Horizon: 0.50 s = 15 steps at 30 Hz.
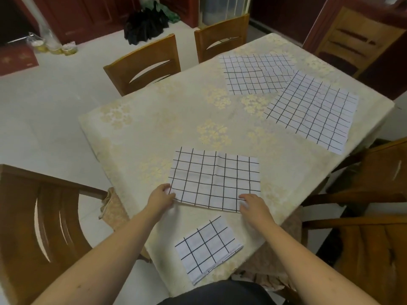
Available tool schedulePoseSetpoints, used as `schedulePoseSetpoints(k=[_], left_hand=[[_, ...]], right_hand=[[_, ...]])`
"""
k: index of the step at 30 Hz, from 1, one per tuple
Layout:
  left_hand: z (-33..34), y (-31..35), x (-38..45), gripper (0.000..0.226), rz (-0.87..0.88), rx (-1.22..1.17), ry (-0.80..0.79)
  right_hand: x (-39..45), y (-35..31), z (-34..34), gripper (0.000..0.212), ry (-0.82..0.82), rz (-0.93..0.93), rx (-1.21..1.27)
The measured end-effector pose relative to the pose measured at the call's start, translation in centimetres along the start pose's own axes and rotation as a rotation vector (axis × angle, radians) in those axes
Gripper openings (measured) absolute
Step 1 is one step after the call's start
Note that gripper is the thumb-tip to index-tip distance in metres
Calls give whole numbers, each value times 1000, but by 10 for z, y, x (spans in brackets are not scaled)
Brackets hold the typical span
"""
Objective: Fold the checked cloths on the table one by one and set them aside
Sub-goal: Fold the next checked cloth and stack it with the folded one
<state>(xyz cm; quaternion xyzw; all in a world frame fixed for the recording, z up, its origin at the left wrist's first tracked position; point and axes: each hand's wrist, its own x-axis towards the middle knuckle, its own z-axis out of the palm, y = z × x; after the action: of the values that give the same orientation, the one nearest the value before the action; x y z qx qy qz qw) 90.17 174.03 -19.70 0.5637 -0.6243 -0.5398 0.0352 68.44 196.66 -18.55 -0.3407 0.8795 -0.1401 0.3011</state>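
Checked cloth [214, 178] lies flat at lower centre of the frame on the tabletop [141, 128], long axis running left to right. Your left hand [161, 195] pinches its near left corner; your right hand [253, 204] rests on the near right corner, grip unclear. Both are equally near; the cloth extends away from you.

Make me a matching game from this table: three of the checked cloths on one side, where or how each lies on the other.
1. folded cloth
2. cloth held by both hands
3. farthest cloth

A. lies partly under another cloth
B. open flat, near corners gripped
C. small packet nearest the person

Pairs: 1-C, 2-B, 3-A
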Motion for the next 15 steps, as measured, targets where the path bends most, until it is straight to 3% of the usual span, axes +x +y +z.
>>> schedulePoseSetpoints(k=[8,15], left_hand=[[-11,20,24,54,30,87,50],[-19,46,49,53,-39,-332,224]], right_hand=[[28,-12,-11,33,35,-101,54],[72,-32,-38,27,120,-172,121]])
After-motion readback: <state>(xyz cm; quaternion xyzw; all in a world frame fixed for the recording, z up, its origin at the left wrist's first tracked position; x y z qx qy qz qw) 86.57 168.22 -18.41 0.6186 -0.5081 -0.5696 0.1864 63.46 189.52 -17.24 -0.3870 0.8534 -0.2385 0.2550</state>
